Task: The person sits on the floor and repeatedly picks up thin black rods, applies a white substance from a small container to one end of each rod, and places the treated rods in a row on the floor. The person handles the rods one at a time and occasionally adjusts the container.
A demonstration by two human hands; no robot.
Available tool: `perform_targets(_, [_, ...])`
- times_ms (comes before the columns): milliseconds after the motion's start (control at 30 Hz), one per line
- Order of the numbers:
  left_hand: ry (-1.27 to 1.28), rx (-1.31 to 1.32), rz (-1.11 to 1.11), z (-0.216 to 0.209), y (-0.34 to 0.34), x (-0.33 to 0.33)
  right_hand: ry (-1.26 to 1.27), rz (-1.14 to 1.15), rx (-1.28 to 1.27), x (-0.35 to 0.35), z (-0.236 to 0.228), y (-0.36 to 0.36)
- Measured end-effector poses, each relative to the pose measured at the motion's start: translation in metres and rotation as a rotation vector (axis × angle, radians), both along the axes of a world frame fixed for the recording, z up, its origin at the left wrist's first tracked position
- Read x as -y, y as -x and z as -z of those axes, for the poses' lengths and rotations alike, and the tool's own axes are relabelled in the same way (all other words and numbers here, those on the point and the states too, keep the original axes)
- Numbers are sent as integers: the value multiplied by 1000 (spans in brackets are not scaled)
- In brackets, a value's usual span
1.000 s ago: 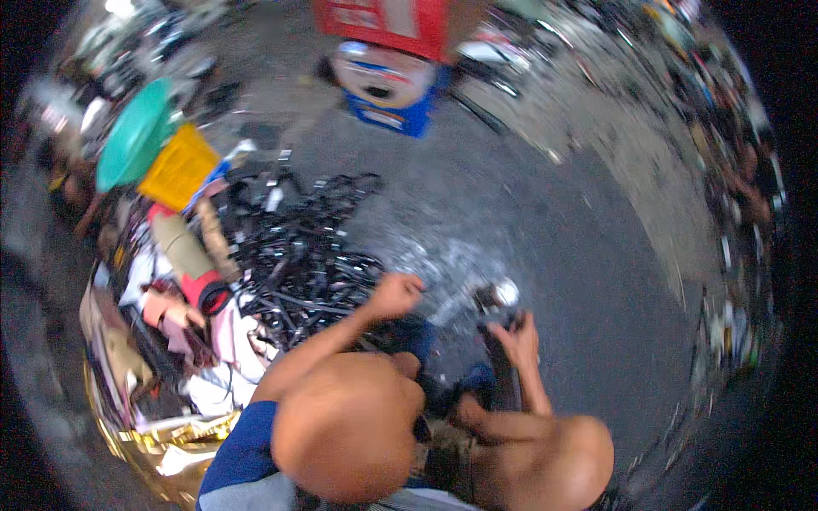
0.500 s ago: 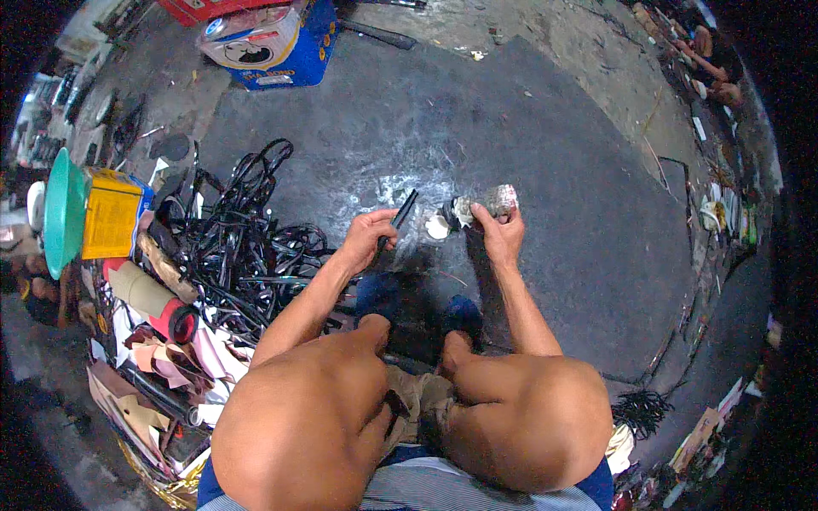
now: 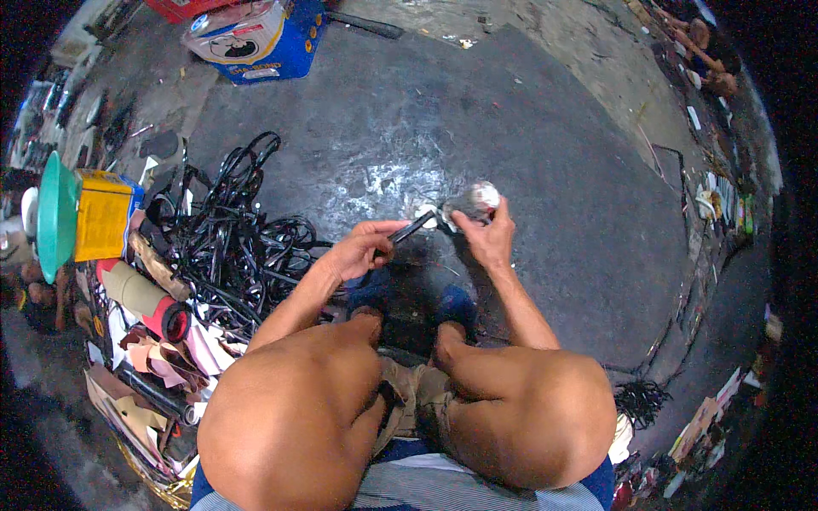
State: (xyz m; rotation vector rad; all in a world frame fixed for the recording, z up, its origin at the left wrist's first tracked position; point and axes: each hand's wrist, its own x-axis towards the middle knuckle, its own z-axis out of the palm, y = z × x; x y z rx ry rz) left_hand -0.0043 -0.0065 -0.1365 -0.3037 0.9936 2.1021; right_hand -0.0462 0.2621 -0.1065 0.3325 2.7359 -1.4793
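Observation:
My left hand (image 3: 362, 254) is closed around a flat black strip (image 3: 411, 230), which slants up and right out of the fingers. Its far end meets or overlaps the dark end of a mottled grey-white cylindrical object (image 3: 483, 198); whether they touch I cannot tell. My right hand (image 3: 490, 237) grips that cylinder between thumb and fingers. The object is a little blurred, so its exact kind is unclear. A small white round patch (image 3: 425, 213) shows just behind the strip's tip, partly covered by it.
Tangled black strips (image 3: 226, 230) lie on the left of the dark mat (image 3: 562, 230). A yellow tin (image 3: 104, 217), a green dish (image 3: 56, 217), a rolled tube (image 3: 136, 289) and scraps sit farther left. A blue box (image 3: 273, 47) stands at the back. Another person (image 3: 703, 55) is far right.
The black strip has swung lower and its tip has come up to the cylinder. My right hand has shifted slightly left and turned the cylinder. The view has shifted a little.

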Motion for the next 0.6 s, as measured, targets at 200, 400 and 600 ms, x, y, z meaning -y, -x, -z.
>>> perform_targets(200, [727, -308, 286, 11, 56, -5, 124, 202, -27, -38, 1, -2])
perform_targets(400, [993, -444, 323, 33, 80, -29, 192, 17, -52, -6, -9, 2])
perform_targets(600, [1113, -532, 353, 68, 89, -37, -124, -243, -76, 32, 16, -6])
